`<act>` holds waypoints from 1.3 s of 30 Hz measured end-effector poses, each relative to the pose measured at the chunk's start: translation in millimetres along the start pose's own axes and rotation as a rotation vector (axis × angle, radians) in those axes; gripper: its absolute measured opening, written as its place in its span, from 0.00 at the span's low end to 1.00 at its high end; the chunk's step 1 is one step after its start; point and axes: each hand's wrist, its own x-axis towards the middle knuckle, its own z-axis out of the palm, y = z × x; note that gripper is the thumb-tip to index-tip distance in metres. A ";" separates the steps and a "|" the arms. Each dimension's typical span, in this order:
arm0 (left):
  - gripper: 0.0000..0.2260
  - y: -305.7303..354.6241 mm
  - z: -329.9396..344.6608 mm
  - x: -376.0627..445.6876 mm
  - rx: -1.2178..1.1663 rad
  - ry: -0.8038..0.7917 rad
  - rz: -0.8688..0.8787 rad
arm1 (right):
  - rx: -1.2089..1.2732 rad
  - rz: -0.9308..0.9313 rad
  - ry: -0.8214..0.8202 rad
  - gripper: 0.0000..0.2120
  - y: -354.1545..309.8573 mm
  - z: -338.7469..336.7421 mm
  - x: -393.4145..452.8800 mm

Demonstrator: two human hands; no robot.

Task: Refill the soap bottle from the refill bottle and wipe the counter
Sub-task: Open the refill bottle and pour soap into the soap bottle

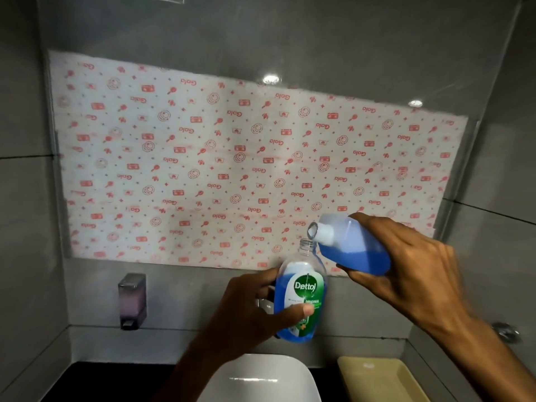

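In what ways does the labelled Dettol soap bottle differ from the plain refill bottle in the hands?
The clear Dettol soap bottle, in the left hand, stands nearly upright; the translucent plain refill bottle, in the right hand, is tipped, mouth at the soap bottle's neck. The soap bottle carries a green and white label; the refill bottle shows none. Both are uncapped and contain blue liquid.

Grey-tiled washroom wall above a dark counter edge.

A white sheet printed with red "Gala" marks [232,158] covers the wall panel. A wall dispenser [132,300] hangs lower left. A white basin [258,378] sits beside a pale yellow tray [380,378]; a metal fitting [506,332] sits far right.
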 end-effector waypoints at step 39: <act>0.17 10.4 3.1 -0.1 -0.005 0.009 -0.050 | -0.094 -0.074 -0.015 0.36 -2.6 -18.8 9.2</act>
